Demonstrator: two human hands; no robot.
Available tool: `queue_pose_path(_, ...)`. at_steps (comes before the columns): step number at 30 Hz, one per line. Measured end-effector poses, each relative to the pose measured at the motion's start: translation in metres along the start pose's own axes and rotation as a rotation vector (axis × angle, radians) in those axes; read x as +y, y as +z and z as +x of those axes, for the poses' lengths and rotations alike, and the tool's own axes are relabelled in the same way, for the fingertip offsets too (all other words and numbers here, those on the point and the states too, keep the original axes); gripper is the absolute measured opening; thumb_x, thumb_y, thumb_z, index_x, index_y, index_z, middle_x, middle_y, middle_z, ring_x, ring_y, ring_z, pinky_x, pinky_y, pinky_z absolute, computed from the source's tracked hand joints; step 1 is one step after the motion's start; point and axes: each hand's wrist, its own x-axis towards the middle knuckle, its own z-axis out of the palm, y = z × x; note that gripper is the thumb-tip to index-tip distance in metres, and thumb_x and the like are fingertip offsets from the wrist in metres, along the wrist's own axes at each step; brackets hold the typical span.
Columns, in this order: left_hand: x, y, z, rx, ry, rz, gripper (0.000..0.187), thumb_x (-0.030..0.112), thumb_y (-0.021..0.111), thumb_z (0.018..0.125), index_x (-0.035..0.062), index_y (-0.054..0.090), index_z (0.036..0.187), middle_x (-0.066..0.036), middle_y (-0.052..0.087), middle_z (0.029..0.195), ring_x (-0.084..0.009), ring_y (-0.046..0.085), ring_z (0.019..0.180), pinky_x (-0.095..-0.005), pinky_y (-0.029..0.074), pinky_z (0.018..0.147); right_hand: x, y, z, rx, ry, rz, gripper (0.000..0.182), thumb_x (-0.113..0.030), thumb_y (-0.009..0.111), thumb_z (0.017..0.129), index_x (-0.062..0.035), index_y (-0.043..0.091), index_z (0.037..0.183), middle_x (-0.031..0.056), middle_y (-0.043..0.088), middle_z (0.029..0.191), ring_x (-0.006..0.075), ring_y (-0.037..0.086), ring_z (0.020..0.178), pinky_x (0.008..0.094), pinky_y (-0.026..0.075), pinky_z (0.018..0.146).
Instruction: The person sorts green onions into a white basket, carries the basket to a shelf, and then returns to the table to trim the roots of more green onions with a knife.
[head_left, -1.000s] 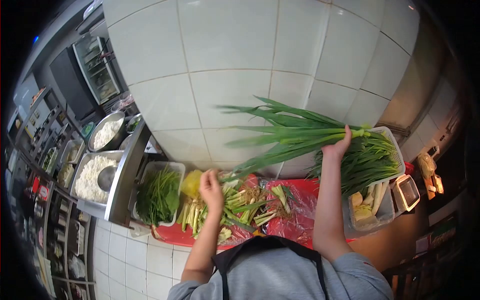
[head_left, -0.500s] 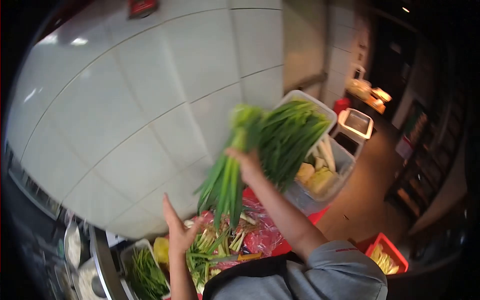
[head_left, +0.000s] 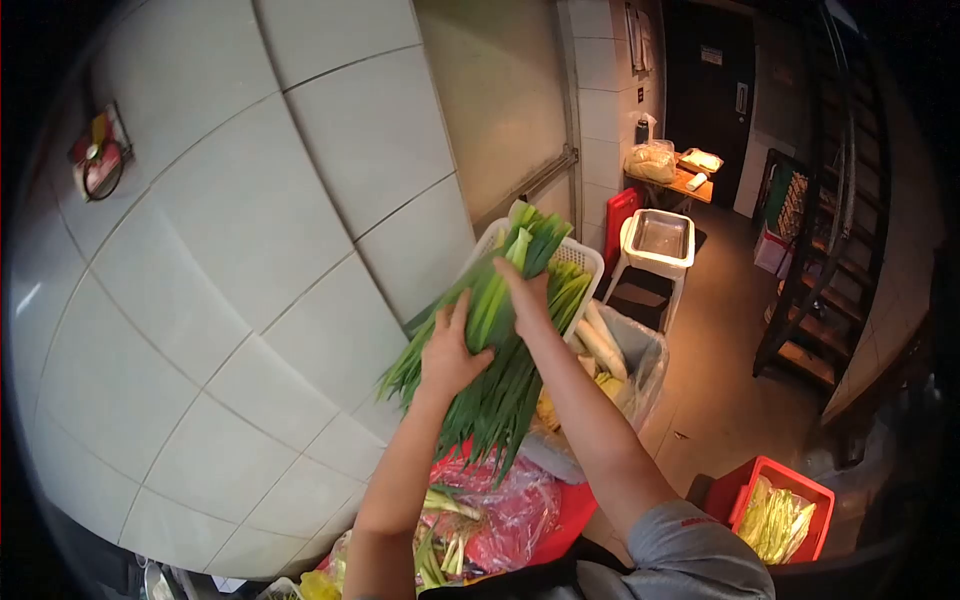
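A bunch of long green onions (head_left: 490,305) lies over the white perforated basket (head_left: 590,258), leaves hanging down toward me. My right hand (head_left: 522,298) is closed around the upper part of the bunch, with some fingers hidden behind the stalks. Flat against the leaves on the near left side rests my left hand (head_left: 455,352), its thumb and fingers spread. Below my forearms, trimmed stalks with pale root ends (head_left: 450,555) are scattered on clear plastic wrap (head_left: 515,515) over a red surface.
A plastic-lined bin with white radishes (head_left: 602,345) stands right of the basket. On the floor is a red crate (head_left: 822,500) of bagged vegetables. Farther back are a metal tray (head_left: 663,235) on a stand and a wooden staircase (head_left: 815,360). A tiled wall (head_left: 200,300) borders the left.
My right hand has carried the bunch rightward onto the basket's pile. My left hand has moved up from over the scattered stalks to the leaves. The view has turned right.
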Motion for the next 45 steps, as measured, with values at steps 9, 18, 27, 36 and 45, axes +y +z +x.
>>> queue_pose_path(9,-0.051,0.124,0.026,0.04,-0.012,0.484,0.069,0.019,0.052,0.078,0.0192,0.026,0.141,-0.013,0.017,0.146,-0.0377,0.021,0.131,-0.06,0.02,0.101,0.047,-0.056,0.061,0.097,-0.757,-1.196,0.076,-0.04,0.058,0.083,0.001,0.023,0.138,0.0247,0.015,0.143,0.0424,0.016,0.132,0.0517,0.019,0.105)
queue_pose_path(18,-0.049,0.103,0.03,-0.047,0.036,0.392,0.068,0.021,0.055,0.078,0.0191,0.027,0.14,-0.015,0.014,0.147,-0.0381,0.019,0.132,-0.0611,0.018,0.102,0.067,-0.061,0.087,-0.224,-0.664,-1.276,0.058,-0.042,0.047,0.089,-0.0115,0.035,0.137,0.0074,0.019,0.148,0.0332,0.013,0.136,0.054,0.016,0.105)
queue_pose_path(27,-0.033,0.104,0.026,0.045,0.002,0.279,0.064,0.021,0.058,0.076,0.0174,0.036,0.136,-0.018,0.015,0.146,-0.0386,0.017,0.133,-0.0608,0.013,0.103,0.104,-0.181,0.063,0.174,0.101,0.056,0.056,-0.019,0.065,0.073,-0.0031,0.039,0.121,0.019,0.041,0.115,0.0365,0.043,0.105,0.0503,0.033,0.093)
queue_pose_path(36,0.044,0.19,-0.105,-0.196,-0.189,-0.856,0.027,0.001,0.057,0.08,0.0047,0.056,0.107,-0.01,0.055,0.1,-0.0232,0.054,0.098,-0.0311,0.044,0.083,0.122,-0.163,0.055,-0.367,0.812,0.201,0.044,-0.007,0.047,0.071,0.008,0.041,0.111,0.0234,0.051,0.106,0.0418,0.056,0.094,0.0623,0.047,0.079)
queue_pose_path(45,0.018,0.222,-0.12,0.058,-0.788,-1.89,0.056,0.039,0.055,0.088,0.0154,0.032,0.133,-0.003,0.039,0.133,-0.0196,0.039,0.122,-0.0423,0.03,0.098,0.082,-0.152,0.015,-0.239,0.853,0.173,0.042,-0.006,0.044,0.072,0.0033,0.041,0.113,0.0205,0.049,0.11,0.0379,0.051,0.103,0.0587,0.048,0.083)
